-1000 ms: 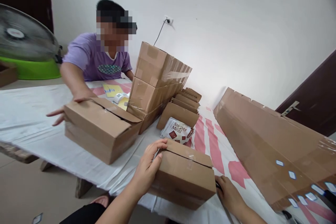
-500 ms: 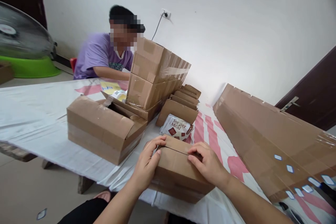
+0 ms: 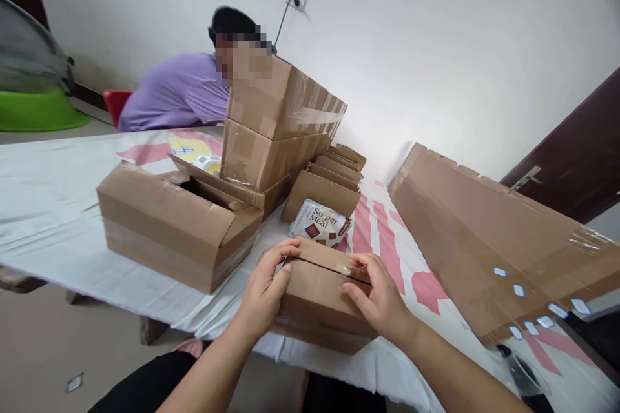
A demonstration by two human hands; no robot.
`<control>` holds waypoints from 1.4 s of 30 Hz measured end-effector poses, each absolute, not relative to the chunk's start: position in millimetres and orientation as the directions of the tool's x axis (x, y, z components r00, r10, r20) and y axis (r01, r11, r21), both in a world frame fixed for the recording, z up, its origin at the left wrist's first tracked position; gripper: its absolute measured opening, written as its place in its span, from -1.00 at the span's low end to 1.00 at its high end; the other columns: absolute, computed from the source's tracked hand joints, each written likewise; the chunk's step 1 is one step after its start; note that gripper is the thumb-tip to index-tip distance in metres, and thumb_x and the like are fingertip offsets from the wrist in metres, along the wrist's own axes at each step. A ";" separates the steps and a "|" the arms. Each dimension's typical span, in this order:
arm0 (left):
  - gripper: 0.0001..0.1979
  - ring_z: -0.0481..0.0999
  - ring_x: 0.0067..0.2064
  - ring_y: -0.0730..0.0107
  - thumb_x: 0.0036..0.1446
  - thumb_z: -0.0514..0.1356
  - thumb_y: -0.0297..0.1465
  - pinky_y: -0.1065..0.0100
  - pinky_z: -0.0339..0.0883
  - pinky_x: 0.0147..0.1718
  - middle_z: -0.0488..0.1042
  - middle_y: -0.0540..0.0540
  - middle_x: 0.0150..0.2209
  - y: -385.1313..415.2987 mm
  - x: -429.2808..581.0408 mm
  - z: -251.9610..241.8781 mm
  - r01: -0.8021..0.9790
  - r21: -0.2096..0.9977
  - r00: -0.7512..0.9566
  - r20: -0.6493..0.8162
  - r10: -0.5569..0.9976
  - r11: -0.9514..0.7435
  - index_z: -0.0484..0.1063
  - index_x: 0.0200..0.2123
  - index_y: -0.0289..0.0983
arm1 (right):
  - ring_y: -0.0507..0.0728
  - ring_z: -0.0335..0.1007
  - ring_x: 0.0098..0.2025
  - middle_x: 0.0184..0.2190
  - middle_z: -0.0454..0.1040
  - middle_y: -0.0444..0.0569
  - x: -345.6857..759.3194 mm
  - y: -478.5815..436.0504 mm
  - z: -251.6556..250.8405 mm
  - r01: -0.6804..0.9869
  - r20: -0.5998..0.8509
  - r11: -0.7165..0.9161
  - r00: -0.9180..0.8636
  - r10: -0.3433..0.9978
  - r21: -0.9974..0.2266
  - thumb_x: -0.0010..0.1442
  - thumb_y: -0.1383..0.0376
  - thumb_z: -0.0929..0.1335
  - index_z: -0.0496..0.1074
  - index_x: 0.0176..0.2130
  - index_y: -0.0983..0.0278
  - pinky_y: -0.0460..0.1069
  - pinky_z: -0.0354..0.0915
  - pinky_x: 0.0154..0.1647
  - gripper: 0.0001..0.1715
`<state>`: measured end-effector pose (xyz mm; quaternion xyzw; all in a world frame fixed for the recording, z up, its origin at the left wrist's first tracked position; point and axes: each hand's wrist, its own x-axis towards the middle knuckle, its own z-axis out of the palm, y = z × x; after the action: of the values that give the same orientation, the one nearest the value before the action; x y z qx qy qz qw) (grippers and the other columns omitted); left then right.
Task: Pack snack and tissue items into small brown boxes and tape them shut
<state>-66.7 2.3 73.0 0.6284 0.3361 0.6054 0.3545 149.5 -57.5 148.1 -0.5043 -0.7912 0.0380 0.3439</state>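
A small cardboard box (image 3: 314, 287) stands on the table in front of me, its two top flaps lowered and a narrow dark gap between them. My left hand (image 3: 266, 284) grips its left end, fingers bent over the far flap and thumb on the near one. At the right end, my right hand (image 3: 375, 293) rests on the flaps with thumb and fingers apart, near a shiny patch that looks like clear tape. Just behind the box, a white "Super Meal" packet (image 3: 320, 222) leans in front of an open carton (image 3: 320, 193).
On the left sits a larger, partly open carton (image 3: 165, 226). Stacked taped cartons (image 3: 256, 97) rise behind it, with a person in purple (image 3: 179, 90) beyond. A big cardboard panel (image 3: 484, 232) leans on the right. The table has a white and pink cloth (image 3: 48, 200).
My right thumb and fingers have spread apart along the seam, where they were close together. The person across the table has leaned down behind the stacked cartons. My view has shifted slightly.
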 end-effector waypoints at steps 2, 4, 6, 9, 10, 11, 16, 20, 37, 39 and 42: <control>-0.74 0.35 0.15 0.07 0.20 0.00 -0.27 0.01 0.15 0.15 0.42 -0.23 0.08 2.3 -66.5 72.4 -0.013 0.849 0.038 0.528 0.849 -0.528 0.39 -0.17 -0.24 | 0.16 0.37 -0.14 -0.23 0.45 0.01 145.5 -55.1 152.4 0.774 0.473 0.519 -0.327 0.818 -0.362 0.25 0.27 0.30 0.39 -0.18 0.23 0.09 0.34 -0.11 -0.87; -0.74 0.35 0.15 0.08 0.21 0.00 -0.27 0.02 0.15 0.15 0.42 -0.22 0.07 2.2 -66.6 72.2 -0.009 0.848 0.038 0.530 0.847 -0.530 0.40 -0.17 -0.24 | 0.13 0.37 -0.22 -0.33 0.45 -0.02 144.5 -55.2 154.3 0.739 0.488 0.563 -0.361 0.794 -0.370 0.30 0.30 0.24 0.40 -0.30 0.23 0.07 0.34 -0.17 -0.82; -0.74 0.35 0.15 0.07 0.21 0.01 -0.27 0.02 0.15 0.15 0.42 -0.22 0.07 2.2 -67.1 72.1 -0.002 0.849 0.039 0.528 0.848 -0.528 0.40 -0.17 -0.23 | 0.12 0.37 -0.26 -0.37 0.44 -0.03 147.5 -59.0 153.1 0.671 0.533 0.615 -0.370 0.761 -0.414 0.32 0.30 0.20 0.38 -0.31 0.23 0.06 0.34 -0.21 -0.78; -0.74 0.35 0.15 0.06 0.20 0.01 -0.26 0.02 0.14 0.16 0.42 -0.22 0.08 3.1 -68.2 71.7 -0.007 0.850 0.040 0.526 0.849 -0.526 0.40 -0.16 -0.23 | 0.11 0.37 -0.30 -0.39 0.42 -0.05 159.3 -71.0 146.3 0.575 0.583 0.654 -0.340 0.738 -0.492 0.32 0.29 0.21 0.36 -0.27 0.21 0.05 0.34 -0.23 -0.83; -0.74 0.35 0.16 0.06 0.20 0.01 -0.26 0.03 0.14 0.16 0.42 -0.22 0.08 3.4 -68.6 71.5 -0.012 0.851 0.042 0.525 0.850 -0.525 0.40 -0.16 -0.24 | 0.11 0.37 -0.30 -0.39 0.42 -0.05 165.2 -76.2 143.3 0.566 0.588 0.641 -0.308 0.748 -0.519 0.32 0.29 0.21 0.36 -0.25 0.21 0.05 0.34 -0.24 -0.84; -0.74 0.35 0.16 0.06 0.20 0.02 -0.26 0.03 0.14 0.16 0.42 -0.22 0.08 3.7 -68.9 71.3 -0.017 0.852 0.044 0.523 0.851 -0.523 0.40 -0.16 -0.24 | 0.10 0.37 -0.30 -0.39 0.42 -0.06 172.0 -81.8 140.0 0.570 0.586 0.613 -0.261 0.767 -0.548 0.32 0.29 0.22 0.36 -0.23 0.21 0.04 0.34 -0.25 -0.85; -0.75 0.35 0.16 0.07 0.18 0.05 -0.24 0.08 0.13 0.18 0.43 -0.17 0.08 3.8 -69.0 71.4 -0.037 0.854 0.042 0.520 0.853 -0.518 0.40 -0.17 -0.22 | 0.08 0.38 -0.36 -0.41 0.43 -0.08 219.2 -112.9 115.1 0.675 0.461 0.279 0.103 0.881 -0.683 0.27 0.18 0.27 0.38 -0.21 0.23 -0.02 0.32 -0.32 -0.82; -0.76 0.35 0.15 0.10 0.16 0.06 -0.23 0.13 0.13 0.18 0.44 -0.12 0.07 3.9 -67.4 73.3 -0.040 0.855 0.029 0.518 0.855 -0.517 0.40 -0.19 -0.19 | 0.08 0.35 -0.43 -0.51 0.39 -0.13 264.4 -145.7 82.6 0.800 0.150 -0.097 0.228 0.962 -0.592 0.21 0.12 0.23 0.39 -0.35 0.25 -0.04 0.27 -0.37 -0.71; -0.74 0.34 0.16 0.14 0.18 0.09 -0.25 0.14 0.12 0.19 0.42 -0.14 0.09 1.5 -65.3 74.2 -0.075 0.845 0.008 0.532 0.847 -0.530 0.39 -0.13 -0.25 | 0.14 0.36 -0.39 -0.46 0.38 -0.14 311.7 -198.5 50.7 0.948 0.229 -0.273 0.306 0.924 -0.165 0.04 0.36 0.30 0.36 -0.20 0.22 0.00 0.25 -0.36 -0.75; -0.68 0.35 0.14 0.15 0.18 0.10 -0.22 0.16 0.17 0.16 0.41 -0.15 0.09 1.4 -64.6 72.7 -0.104 0.861 -0.019 0.499 0.866 -0.498 0.36 -0.05 -0.24 | 0.16 0.40 -0.33 -0.41 0.41 -0.08 307.9 -194.3 53.9 0.979 0.338 -0.131 0.177 0.924 -0.153 0.13 0.35 0.26 0.36 -0.27 0.23 0.05 0.32 -0.29 -0.87; -0.65 0.37 0.13 0.14 0.22 0.04 -0.17 0.13 0.19 0.15 0.42 -0.18 0.07 2.2 -66.2 71.3 -0.171 0.869 -0.041 0.465 0.884 -0.465 0.36 -0.04 -0.25 | 0.18 0.42 -0.25 -0.34 0.45 -0.01 294.9 -185.0 59.8 0.983 0.431 -0.010 0.090 0.898 -0.185 0.24 0.33 0.19 0.36 -0.27 0.24 0.08 0.36 -0.23 -0.83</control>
<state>-66.2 2.2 71.3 0.5597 0.3187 0.6474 0.4075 294.9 -185.0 59.8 -0.7043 -0.6676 -0.0954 0.2218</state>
